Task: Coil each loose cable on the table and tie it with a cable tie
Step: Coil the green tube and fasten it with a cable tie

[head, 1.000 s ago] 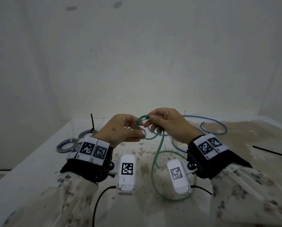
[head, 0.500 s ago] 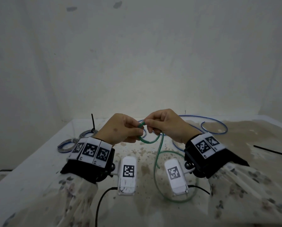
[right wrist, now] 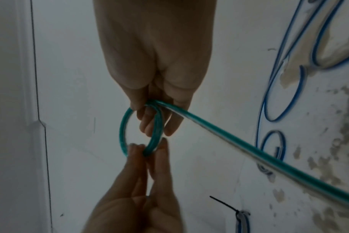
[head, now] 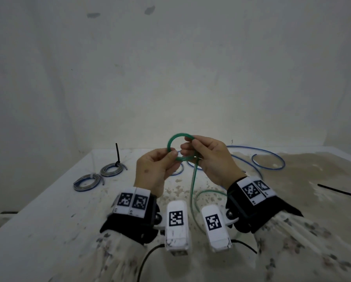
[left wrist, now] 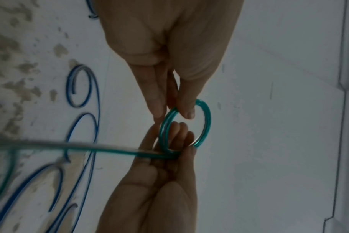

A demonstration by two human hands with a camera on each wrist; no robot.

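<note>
The green cable (head: 180,148) is now wound into a small, fully open ring held up above the table (head: 48,210); half a second ago that ring was collapsed and mostly hidden between the two hands, so another turn appears to have been laid on and the coil spread out again. The wrist views show at least two strands side by side in the ring, which suggests the winding is under way but far from done, since a long tail drops from the grip and loops on the table below the wrists. The left hand (head: 156,171) pinches the ring's near-left edge between thumb and fingertips. The right hand (head: 209,161) grips the opposite side, its fingers hooked through the ring, and the tail leaves from just under that grip. Beyond the hands, behind the right one, a loose blue cable (head: 268,161) sprawls uncoiled. Out to the left of the left hand lie two grey coils (head: 98,176) already tied. Black cable ties (head: 337,191) wait well to the right of the right hand.
</note>
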